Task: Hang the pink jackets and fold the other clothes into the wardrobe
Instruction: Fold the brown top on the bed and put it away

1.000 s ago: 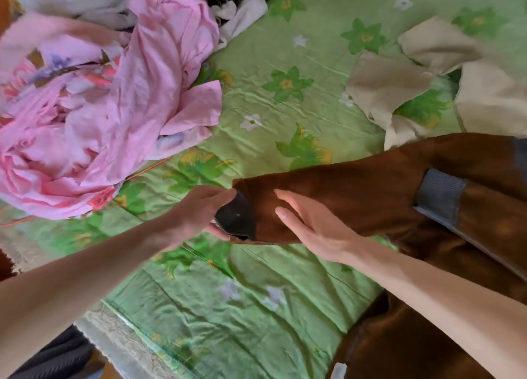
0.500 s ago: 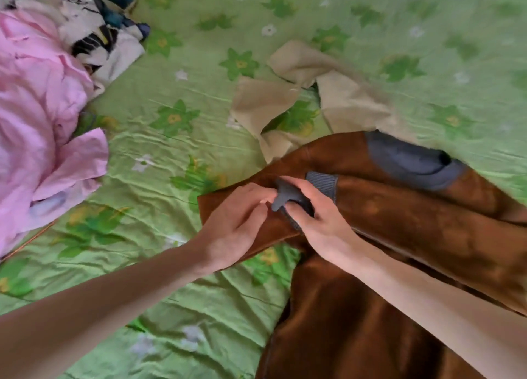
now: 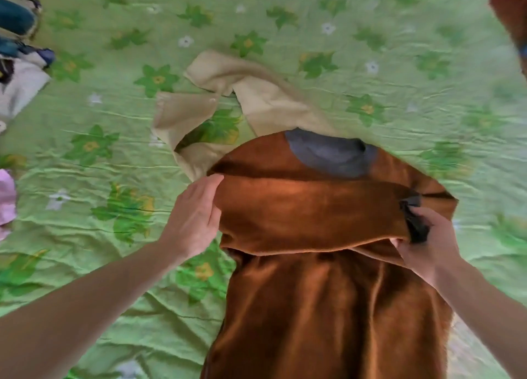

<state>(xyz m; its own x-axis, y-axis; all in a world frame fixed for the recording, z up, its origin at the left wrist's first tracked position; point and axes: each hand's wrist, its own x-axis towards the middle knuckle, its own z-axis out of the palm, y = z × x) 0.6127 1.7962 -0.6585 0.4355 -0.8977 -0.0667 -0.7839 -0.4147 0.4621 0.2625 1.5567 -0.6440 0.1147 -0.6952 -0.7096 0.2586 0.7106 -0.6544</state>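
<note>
So: brown sweater (image 3: pixel 328 293) flat on the bed (image 3: pixel 399 79), collar at 12, hem at 6. Sleeve folded across the chest, 9-to-3. Left hand (image 3: pixel 194 221), fingers straight, holds the fold at 9; right hand (image 3: pixel 427 241) pinches the dark cuff (image 3: pixel 415 221) at 3, nearer for tucking.

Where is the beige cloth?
In the head view, the beige cloth lies on the green flowery bedsheet, just beyond the brown top, partly under its grey collar.

Wrinkled green floral bedsheet (image 3: pixel 119 156) fills the view, soft daylight
</note>
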